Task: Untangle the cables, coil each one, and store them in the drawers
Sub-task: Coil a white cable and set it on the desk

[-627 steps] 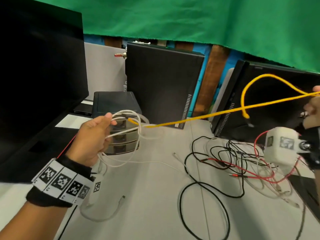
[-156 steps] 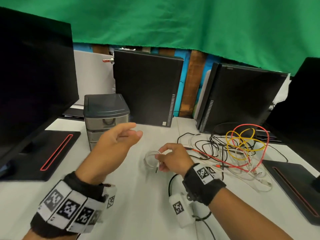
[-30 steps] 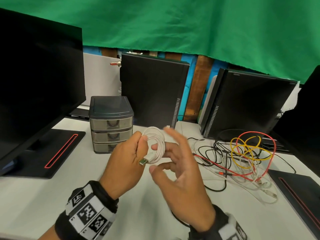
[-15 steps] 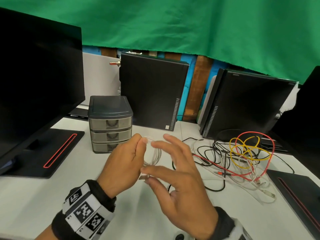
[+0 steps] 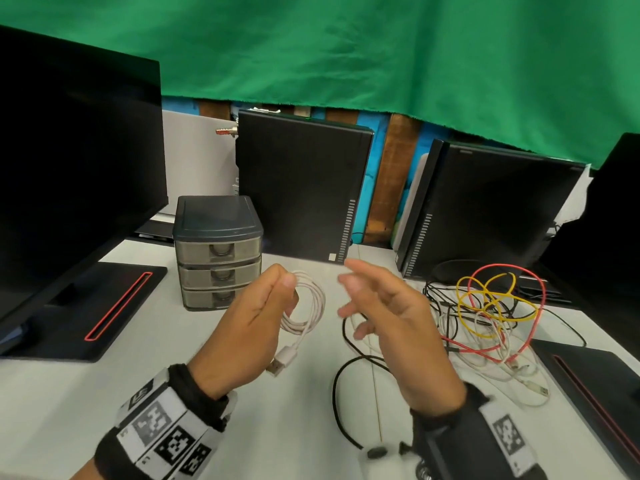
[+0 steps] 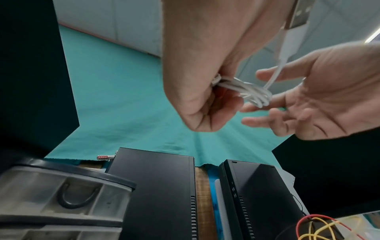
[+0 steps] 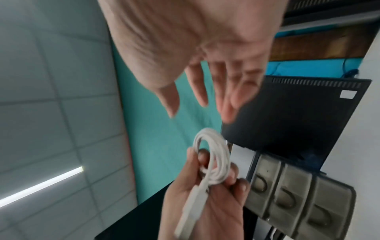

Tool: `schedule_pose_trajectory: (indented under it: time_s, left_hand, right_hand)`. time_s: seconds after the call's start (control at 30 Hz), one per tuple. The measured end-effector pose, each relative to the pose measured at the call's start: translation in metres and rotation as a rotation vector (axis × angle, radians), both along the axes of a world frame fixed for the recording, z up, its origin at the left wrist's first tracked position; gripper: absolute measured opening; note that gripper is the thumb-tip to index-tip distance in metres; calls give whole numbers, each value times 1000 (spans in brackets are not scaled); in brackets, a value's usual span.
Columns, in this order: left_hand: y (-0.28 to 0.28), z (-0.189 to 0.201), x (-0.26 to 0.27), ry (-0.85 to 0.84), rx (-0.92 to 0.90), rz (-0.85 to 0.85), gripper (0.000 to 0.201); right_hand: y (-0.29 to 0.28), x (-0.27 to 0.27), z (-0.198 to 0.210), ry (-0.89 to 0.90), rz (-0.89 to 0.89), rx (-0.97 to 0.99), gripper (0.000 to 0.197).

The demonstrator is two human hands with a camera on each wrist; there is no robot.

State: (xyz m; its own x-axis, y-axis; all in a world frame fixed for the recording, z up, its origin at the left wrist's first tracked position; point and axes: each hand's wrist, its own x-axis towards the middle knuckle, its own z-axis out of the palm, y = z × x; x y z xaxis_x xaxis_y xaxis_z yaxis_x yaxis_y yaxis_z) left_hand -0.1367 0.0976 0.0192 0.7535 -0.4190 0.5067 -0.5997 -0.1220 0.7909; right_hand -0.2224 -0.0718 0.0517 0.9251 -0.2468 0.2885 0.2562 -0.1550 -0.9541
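My left hand [image 5: 263, 313] pinches a small coiled white USB cable [image 5: 308, 306] above the table, its metal plug [image 5: 278, 363] hanging toward my wrist. In the left wrist view the coil [image 6: 244, 91] sticks out from the curled fingers; in the right wrist view the coil [image 7: 213, 155] sits in that fist. My right hand [image 5: 384, 317] hovers just right of the coil, fingers spread and holding nothing. A grey three-drawer unit [image 5: 219, 252] stands behind my left hand, all drawers closed. A tangle of yellow, red, black and white cables [image 5: 485, 313] lies at the right.
A large monitor [image 5: 76, 161] with its base [image 5: 90, 306] stands at left. Two black computer towers [image 5: 301, 188] [image 5: 485, 216] stand at the back. A black cable loop [image 5: 346, 393] lies on the white table [image 5: 294, 427] under my right hand. Another monitor base [image 5: 595, 393] is at right.
My right hand has pulled away to the right of the coil and spread its fingers. The left hand still holds the coil, and the plug now dangles free.
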Motion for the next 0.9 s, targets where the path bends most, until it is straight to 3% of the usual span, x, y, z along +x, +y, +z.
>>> schedule_pose_trajectory:
  time_s: [0.1, 0.17, 0.23, 0.33, 0.43, 0.57, 0.6, 0.67, 0.73, 0.9]
  left_hand:
    - [-5, -4, -2, 45, -45, -14, 43]
    - [-9, -4, -4, 113, -65, 15, 48]
    - [-12, -5, -5, 191, -100, 36, 51]
    - [-12, -15, 7, 209, -54, 82, 39]
    - [-7, -26, 22, 275, 111, 105, 35]
    - [4, -31, 38, 385, 287, 141, 19]
    - [7, -30, 40, 405, 314, 173, 26]
    - [14, -24, 44, 460, 306, 213, 40]
    - [19, -15, 42, 494, 247, 200, 38]
    - [21, -6, 38, 500, 209, 156, 32]
  right_hand:
    - [0, 9, 1, 223, 186, -39, 34]
    - [5, 13, -3, 211, 191, -57, 14]
    - [5, 21, -8, 194, 144, -19, 9]
    - [2, 37, -10, 197, -1, 0, 7]
    - [-2, 54, -20, 236, -104, -158, 14]
    - [-9, 82, -47, 369, -26, -380, 7]
    - [-12, 88, -54, 432, 12, -420, 7]
    - [-16, 99, -67, 566, 84, -495, 12]
    - [-17, 107, -76, 661, 106, -572, 17]
    - [-21, 116, -80, 629, 27, -461, 15]
